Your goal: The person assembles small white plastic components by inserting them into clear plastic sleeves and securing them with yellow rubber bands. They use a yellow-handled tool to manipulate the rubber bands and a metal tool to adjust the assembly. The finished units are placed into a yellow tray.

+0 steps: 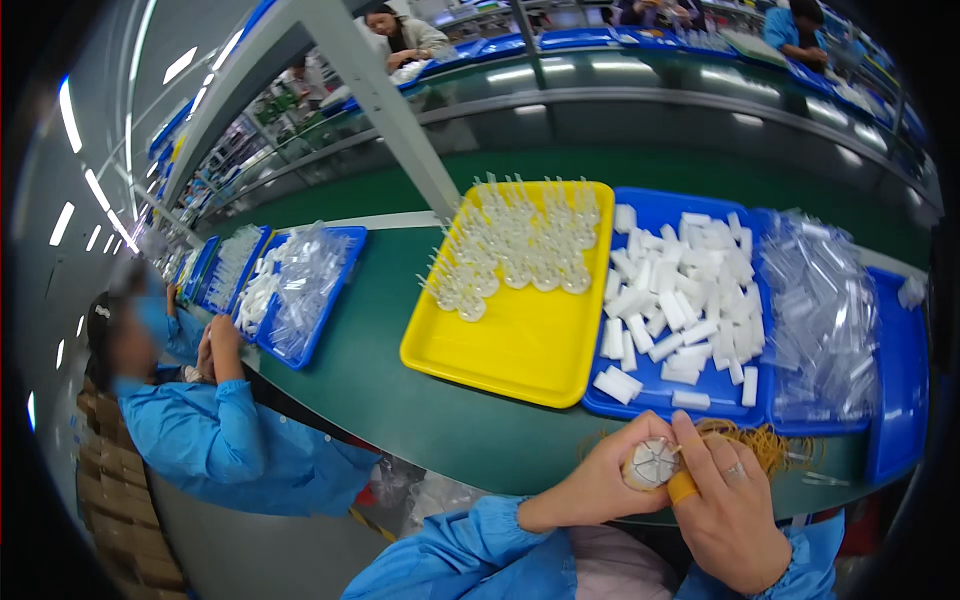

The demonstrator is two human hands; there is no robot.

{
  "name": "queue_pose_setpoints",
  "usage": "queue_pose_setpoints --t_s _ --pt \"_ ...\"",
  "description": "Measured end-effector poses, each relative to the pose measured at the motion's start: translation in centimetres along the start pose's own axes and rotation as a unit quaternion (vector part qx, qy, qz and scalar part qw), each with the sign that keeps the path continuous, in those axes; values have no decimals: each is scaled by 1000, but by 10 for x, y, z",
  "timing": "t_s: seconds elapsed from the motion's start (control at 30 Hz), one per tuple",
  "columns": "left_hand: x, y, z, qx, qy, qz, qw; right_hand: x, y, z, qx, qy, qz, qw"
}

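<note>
At the worktop's (pixel 420 400) near edge, the left hand (pixel 590 490) and right hand (pixel 730 515) together grasp a round bundle of clear pieces (pixel 650 463), fingers clenched around it, beside a pile of rubber bands (pixel 765 445). A yellow tray (pixel 520 345) and blue tray (pixel 640 400) lie just beyond.

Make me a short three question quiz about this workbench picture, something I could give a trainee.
1. True or false: the yellow tray holds clear round pieces with thin stems, gathered at its far end.
2. Which tray holds the small white blocks? A) the yellow tray B) the blue tray just right of it C) the far blue tray by the co-worker
3. Fill in: both hands, left hand and right hand, hold a round bundle of clear ____.

Key:
1. True.
2. B.
3. Pieces; a pile of tan rubber bands lies just beyond the right hand.
</note>
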State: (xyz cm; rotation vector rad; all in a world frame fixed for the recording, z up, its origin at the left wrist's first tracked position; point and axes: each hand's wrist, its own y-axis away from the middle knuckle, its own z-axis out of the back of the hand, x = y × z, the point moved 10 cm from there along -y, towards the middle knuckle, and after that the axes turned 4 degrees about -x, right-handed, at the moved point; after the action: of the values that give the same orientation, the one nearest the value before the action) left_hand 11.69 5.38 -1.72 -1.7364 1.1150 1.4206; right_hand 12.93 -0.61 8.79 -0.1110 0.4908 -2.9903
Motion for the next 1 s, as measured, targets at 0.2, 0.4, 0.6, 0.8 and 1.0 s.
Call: queue_pose_setpoints --t_s 0.2,0.4,0.6,0.8,1.0 --pt "-33 7 15 -75 -264 -100 957 -10 6 -8 -23 -69 -8 997" --pt "-21 9 -1 17 40 -54 998 -16 11 0 -22 -134 -24 990" --pt "6 1 4 -51 364 73 927 -8 29 2 54 -378 50 923" --pt "-20 7 -21 44 393 16 918 -46 69 -14 -127 -899 -66 415" --pt "-39 7 -27 -15 -341 -195 920 -55 81 -73 -98 -833 -320 441"
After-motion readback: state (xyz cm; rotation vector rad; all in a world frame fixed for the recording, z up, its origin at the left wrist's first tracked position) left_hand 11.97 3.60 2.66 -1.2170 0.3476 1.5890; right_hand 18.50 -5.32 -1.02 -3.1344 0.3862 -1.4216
